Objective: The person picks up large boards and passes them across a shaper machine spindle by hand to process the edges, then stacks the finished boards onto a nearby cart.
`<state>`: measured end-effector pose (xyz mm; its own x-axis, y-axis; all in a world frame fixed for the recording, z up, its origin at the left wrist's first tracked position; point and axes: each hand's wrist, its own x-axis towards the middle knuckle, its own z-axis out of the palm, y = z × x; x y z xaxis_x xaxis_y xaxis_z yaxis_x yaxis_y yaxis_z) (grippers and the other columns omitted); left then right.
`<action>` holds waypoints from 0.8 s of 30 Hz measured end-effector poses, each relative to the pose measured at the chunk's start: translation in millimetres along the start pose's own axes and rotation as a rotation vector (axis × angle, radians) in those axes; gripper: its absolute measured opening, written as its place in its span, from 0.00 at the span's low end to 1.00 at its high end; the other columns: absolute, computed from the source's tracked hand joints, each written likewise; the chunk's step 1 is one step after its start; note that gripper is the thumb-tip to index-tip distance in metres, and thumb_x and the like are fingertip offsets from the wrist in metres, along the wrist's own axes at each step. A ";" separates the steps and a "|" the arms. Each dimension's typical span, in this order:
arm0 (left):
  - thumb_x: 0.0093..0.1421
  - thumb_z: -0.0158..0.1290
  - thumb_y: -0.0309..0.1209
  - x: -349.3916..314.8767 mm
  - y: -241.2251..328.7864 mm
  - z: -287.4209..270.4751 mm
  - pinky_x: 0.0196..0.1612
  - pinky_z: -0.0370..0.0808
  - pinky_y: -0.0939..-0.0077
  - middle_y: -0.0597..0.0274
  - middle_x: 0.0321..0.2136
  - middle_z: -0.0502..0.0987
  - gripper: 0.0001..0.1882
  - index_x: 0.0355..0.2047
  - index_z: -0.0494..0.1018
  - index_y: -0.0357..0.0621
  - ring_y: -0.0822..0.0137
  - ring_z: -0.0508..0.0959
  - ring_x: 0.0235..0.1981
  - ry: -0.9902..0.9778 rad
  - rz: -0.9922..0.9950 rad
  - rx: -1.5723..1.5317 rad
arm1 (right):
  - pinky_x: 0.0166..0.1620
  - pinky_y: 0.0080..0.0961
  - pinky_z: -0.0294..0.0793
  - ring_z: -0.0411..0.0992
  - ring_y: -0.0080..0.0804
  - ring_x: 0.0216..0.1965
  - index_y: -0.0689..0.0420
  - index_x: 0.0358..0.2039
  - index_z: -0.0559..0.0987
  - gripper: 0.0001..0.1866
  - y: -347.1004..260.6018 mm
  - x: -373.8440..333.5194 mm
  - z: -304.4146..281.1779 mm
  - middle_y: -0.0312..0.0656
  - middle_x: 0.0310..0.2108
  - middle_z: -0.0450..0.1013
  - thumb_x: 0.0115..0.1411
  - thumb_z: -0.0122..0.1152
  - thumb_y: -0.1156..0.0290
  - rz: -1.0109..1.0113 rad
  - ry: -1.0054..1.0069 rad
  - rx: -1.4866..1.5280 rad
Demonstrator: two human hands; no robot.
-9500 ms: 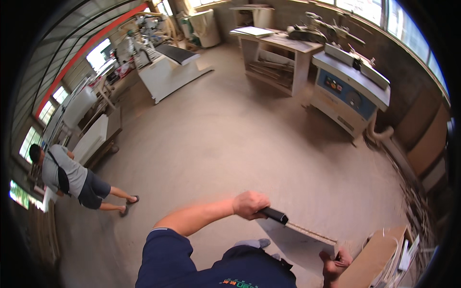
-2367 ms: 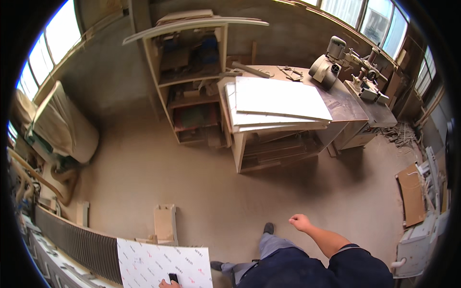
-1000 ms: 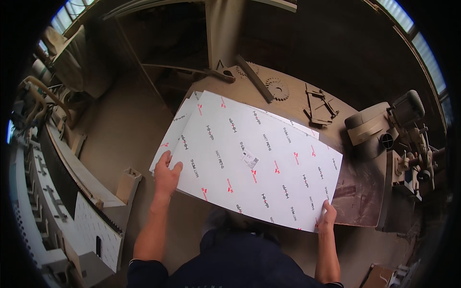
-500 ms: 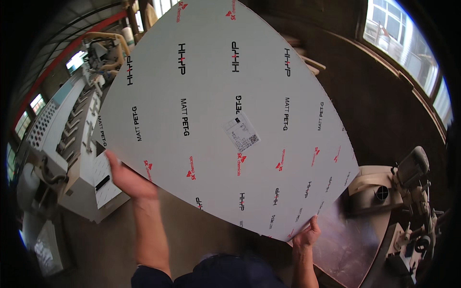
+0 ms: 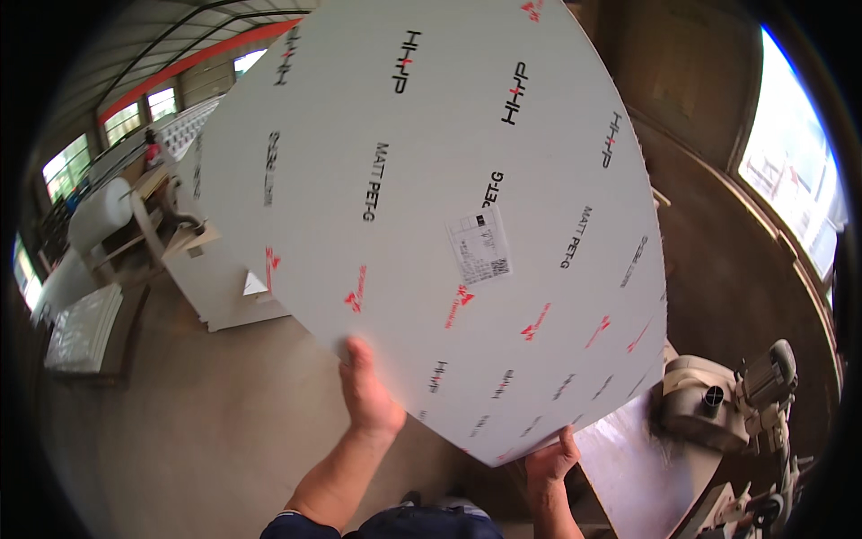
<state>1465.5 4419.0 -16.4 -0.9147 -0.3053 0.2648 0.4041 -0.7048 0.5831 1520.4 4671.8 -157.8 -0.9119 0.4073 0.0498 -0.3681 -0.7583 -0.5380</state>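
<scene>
A large flat pale grey panel (image 5: 359, 242), covered in printed film with black and red marks, fills the middle of the view, tilted with one corner towards me. A white paper label (image 5: 480, 244) is stuck near its centre. My left hand (image 5: 370, 391) is closed on the panel's near left edge, thumb on the top face and fingers hidden beneath. At the right of the near corner, my right hand (image 5: 550, 458) grips the near right edge, its thumb up and the other fingers partly hidden.
Right of me stands a machine with a motor (image 5: 709, 400) beside a smooth worktable (image 5: 642, 458). On the left are a white machine cabinet (image 5: 229, 287), a large white roll (image 5: 103, 211) and a wrapped stack (image 5: 85, 328). Concrete floor (image 5: 215, 422) lies between.
My view has turned left, showing more of the hall. The panel has swung, its near corner shifting left. My left hand now appears further right and closer to my right hand, both still gripping.
</scene>
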 end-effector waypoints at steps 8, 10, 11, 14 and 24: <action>0.61 0.47 0.54 -58.5 105.9 -8.3 0.56 0.64 0.65 0.58 0.55 0.65 0.37 0.57 0.59 0.34 0.62 0.66 0.55 -0.035 0.076 0.379 | 0.57 0.37 0.63 0.63 0.41 0.54 0.63 0.56 0.61 0.38 -86.6 -30.5 -29.7 0.45 0.52 0.65 0.46 0.66 0.70 0.195 -0.356 -0.009; 0.60 0.47 0.54 -87.9 113.6 -3.6 0.55 0.66 0.66 0.57 0.54 0.67 0.36 0.55 0.61 0.32 0.62 0.67 0.54 -0.051 0.090 0.367 | 0.55 0.38 0.66 0.67 0.41 0.51 0.64 0.54 0.64 0.38 -104.7 -42.9 -62.7 0.45 0.50 0.68 0.42 0.70 0.71 0.251 -0.431 -0.075; 0.60 0.48 0.53 -104.2 110.4 0.8 0.55 0.67 0.66 0.56 0.53 0.67 0.36 0.55 0.62 0.31 0.63 0.68 0.53 -0.058 0.106 0.364 | 0.54 0.39 0.67 0.69 0.41 0.49 0.65 0.53 0.66 0.38 -113.5 -40.5 -84.5 0.46 0.49 0.69 0.40 0.72 0.71 0.279 -0.477 -0.106; 0.59 0.53 0.49 -149.5 120.3 12.6 0.45 0.73 0.73 0.59 0.39 0.76 0.26 0.41 0.72 0.32 0.69 0.75 0.40 0.021 0.079 0.388 | 0.49 0.34 0.70 0.73 0.37 0.43 0.64 0.40 0.76 0.28 -145.1 -89.6 -112.5 0.45 0.40 0.75 0.36 0.76 0.73 0.381 -0.473 -0.301; 0.58 0.55 0.49 -229.2 136.8 23.2 0.42 0.72 0.75 0.62 0.34 0.76 0.24 0.34 0.74 0.34 0.73 0.74 0.38 0.011 -0.060 0.527 | 0.42 0.24 0.70 0.74 0.27 0.36 0.67 0.35 0.79 0.21 -201.3 -158.5 -64.3 0.43 0.33 0.78 0.41 0.74 0.70 0.311 -0.645 -0.488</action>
<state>1730.6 4407.5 20.5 -0.9351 -0.2832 0.2130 0.2983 -0.3048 0.9045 1750.7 4792.7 -111.5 -0.9375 -0.2626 0.2285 -0.1007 -0.4236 -0.9002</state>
